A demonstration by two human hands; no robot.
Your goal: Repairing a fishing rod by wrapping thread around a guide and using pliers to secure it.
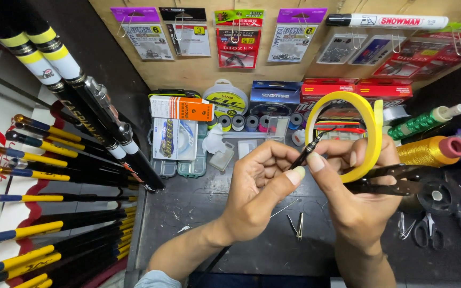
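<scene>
Black-and-yellow fishing rods (pixel 54 160) are stacked at the left. Above the dark tabletop (pixel 198 208), a thin black rod tip (pixel 306 152) is pinched by the left hand (pixel 257 186). The right hand (pixel 356 197) fingers are clenched on the same tip, with a yellow tape roll (pixel 372 133) looped over them.

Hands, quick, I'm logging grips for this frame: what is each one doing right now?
Left hand: closed, pinching the thin black rod tip.
Right hand: closed on the same rod tip, with the yellow tape roll looped over its fingers.
</scene>
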